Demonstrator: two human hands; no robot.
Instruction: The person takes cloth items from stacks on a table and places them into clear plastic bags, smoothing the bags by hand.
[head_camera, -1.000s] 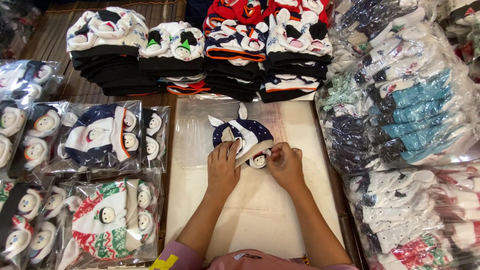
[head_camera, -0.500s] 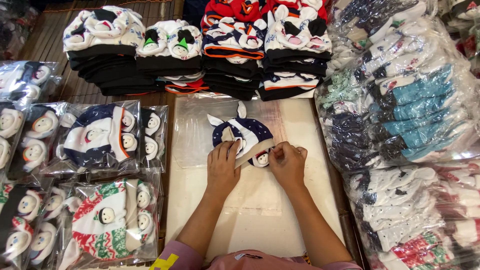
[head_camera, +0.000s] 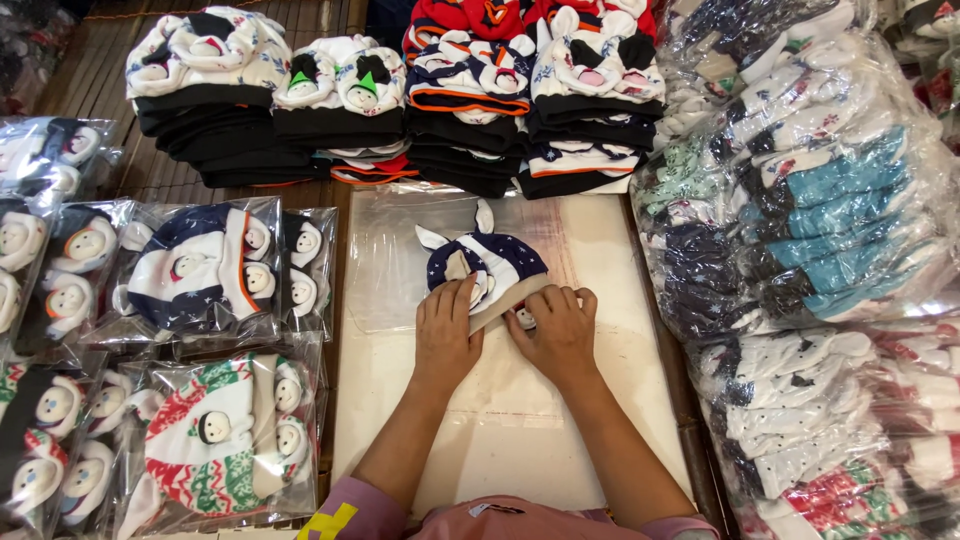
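Left hand (head_camera: 446, 335): laid flat, fingers spread, pressed on the lower left of the hat (head_camera: 487, 270); nothing gripped.
Right hand (head_camera: 557, 335): fingers curled down onto the hat's pale band by its lower right edge; whether the band is pinched or only pressed cannot be told.
Hat: navy, white-starred, two pointed ears at the top; laid flat on a clear bag (head_camera: 400, 260) at the middle of the bench (head_camera: 620, 400), both hands touching it.
Done so far: hat seen flattened and roughly folded on the bag's film; bagged hats (head_camera: 205, 275) are laid at the left edge, more bagged sets (head_camera: 800, 230) piled at the right.
Left, as judged: hat not yet inside the bag; bag mouth not seen closed.
Unbagged stock: stacks (head_camera: 380, 110) of folded hats are ranged along the far side, well apart from the hands.
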